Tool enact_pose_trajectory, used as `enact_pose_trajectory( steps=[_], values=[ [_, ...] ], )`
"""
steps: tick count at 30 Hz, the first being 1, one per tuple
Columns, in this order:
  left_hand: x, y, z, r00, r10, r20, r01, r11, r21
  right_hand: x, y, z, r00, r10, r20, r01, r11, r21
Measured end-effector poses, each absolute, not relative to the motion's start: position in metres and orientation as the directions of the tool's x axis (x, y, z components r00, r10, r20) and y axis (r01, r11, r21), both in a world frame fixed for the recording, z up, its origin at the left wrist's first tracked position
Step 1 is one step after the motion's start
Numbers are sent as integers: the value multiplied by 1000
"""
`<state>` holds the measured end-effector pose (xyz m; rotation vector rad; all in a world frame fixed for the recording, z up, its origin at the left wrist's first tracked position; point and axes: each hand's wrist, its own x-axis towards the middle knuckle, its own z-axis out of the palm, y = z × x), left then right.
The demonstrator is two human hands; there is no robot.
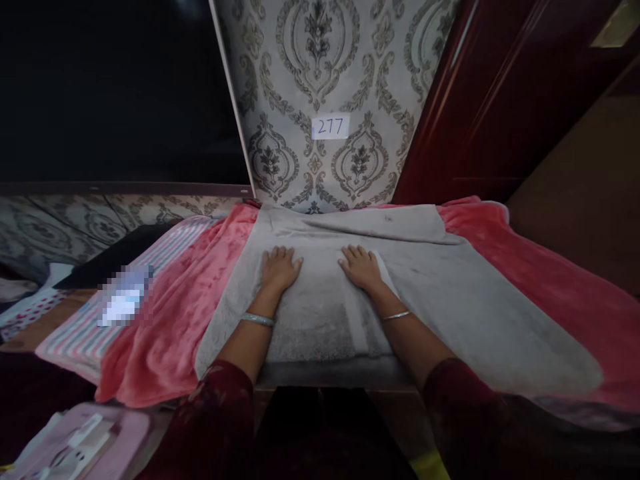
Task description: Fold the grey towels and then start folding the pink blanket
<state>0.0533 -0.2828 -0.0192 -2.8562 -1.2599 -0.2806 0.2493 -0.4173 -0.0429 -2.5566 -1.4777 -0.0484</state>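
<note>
1. Grey folded towel lies at the centre of the frame, on a larger grey cloth.
2. Left hand and right hand rest flat on it, fingers slightly apart.
3. Pink blanket shows at frame left and right.

Open lane between left hand and right hand, over a flat folded grey cloth. Room to pass on the right too, across the low grey blanket. Beyond both hands, a slight fold, then a patterned wall blocking the way; far left, 1 big dark screen; far right, a dark-red panel.
</note>
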Motion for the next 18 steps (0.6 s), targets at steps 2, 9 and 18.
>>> enact_pose_trajectory(
  steps=[2,9,18],
  values=[
    [47,-278,-16,604,788,121,784,-614,86,255,-424,-43,539,835,109,839,-522,-153],
    [28,-261,-15,637,770,37,759,-635,142,265,-452,-47,607,791,74,786,-585,-200],
    [-13,-286,1,508,854,115,844,-520,130,246,-489,-20,637,770,3,765,-632,-126]
  ],
)
